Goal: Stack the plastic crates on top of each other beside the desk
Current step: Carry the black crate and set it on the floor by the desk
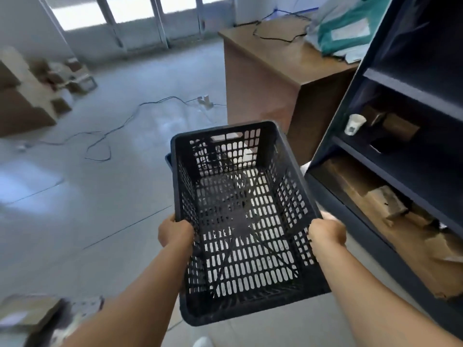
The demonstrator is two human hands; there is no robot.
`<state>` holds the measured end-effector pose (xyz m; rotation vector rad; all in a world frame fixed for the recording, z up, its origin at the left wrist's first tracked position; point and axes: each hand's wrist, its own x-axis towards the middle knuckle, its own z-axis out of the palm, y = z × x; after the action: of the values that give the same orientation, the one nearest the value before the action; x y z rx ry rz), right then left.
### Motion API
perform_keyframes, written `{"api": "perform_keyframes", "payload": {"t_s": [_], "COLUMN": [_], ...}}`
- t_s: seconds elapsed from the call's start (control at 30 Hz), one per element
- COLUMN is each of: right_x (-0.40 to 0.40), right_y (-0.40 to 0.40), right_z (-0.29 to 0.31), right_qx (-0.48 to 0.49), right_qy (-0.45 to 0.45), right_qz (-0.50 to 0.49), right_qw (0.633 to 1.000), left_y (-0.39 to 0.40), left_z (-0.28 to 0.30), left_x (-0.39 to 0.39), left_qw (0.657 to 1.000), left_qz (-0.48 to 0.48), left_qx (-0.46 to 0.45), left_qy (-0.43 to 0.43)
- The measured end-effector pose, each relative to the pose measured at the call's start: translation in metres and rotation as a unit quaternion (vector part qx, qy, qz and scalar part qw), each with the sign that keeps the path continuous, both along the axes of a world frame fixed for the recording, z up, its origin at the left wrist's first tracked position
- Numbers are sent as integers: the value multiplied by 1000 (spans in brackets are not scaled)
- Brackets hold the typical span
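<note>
I hold a dark blue perforated plastic crate (240, 221) in the air, empty, its open side facing me. My left hand (175, 232) grips its left rim and my right hand (327, 232) grips its right rim. Behind its far left corner the edge of another dark blue crate (168, 160) shows low down, mostly hidden. The wooden desk (270, 78) stands just beyond, to the right of centre.
A dark shelving unit (400, 136) with cardboard boxes and a paper cup (354, 124) fills the right side. Cables (105, 144) trail across the grey floor. Cardboard boxes (27, 103) sit at far left, more (27, 319) at bottom left. A bag (343, 31) lies on the desk.
</note>
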<state>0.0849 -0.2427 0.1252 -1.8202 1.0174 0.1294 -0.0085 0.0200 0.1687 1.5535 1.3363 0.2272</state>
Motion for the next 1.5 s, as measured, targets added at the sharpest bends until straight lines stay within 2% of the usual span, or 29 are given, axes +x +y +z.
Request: {"api": "perform_keyframes", "payload": {"t_s": [0.07, 0.17, 0.33, 0.5, 0.6, 0.7, 0.83, 1.03, 1.3, 1.5], "right_x": [14, 32, 78, 131, 179, 231, 286, 353, 406, 419], "right_y": [25, 64, 113, 146, 158, 171, 197, 225, 261, 276], "right_z": [9, 23, 20, -3, -23, -43, -37, -58, -104, -127], "right_qx": [-15, -33, 11, -15, -16, -36, -44, -32, -19, -46], "right_qy": [-3, -4, -7, -18, -16, -15, -15, -6, 16, 36], "right_qz": [-14, 27, -7, 58, 66, 115, 173, 204, 214, 221], "right_qw": [1000, 999, 1000, 998, 998, 993, 984, 979, 977, 974], "left_y": [22, 56, 105, 135, 150, 161, 173, 192, 221, 234], "left_z": [5, 9, 9, 4, -7, -18, -31, -56, -95, -118], "left_x": [6, 18, 52, 96, 130, 168, 219, 280, 328, 342], "left_qw": [1000, 998, 995, 993, 991, 989, 984, 980, 976, 975], "left_qz": [25, 44, 67, 89, 104, 125, 157, 183, 200, 204], "left_qx": [-11, -32, -54, -59, -60, -60, -62, -63, -73, -83], "left_qy": [-10, -25, -49, -58, -66, -59, -51, -52, -33, -10]}}
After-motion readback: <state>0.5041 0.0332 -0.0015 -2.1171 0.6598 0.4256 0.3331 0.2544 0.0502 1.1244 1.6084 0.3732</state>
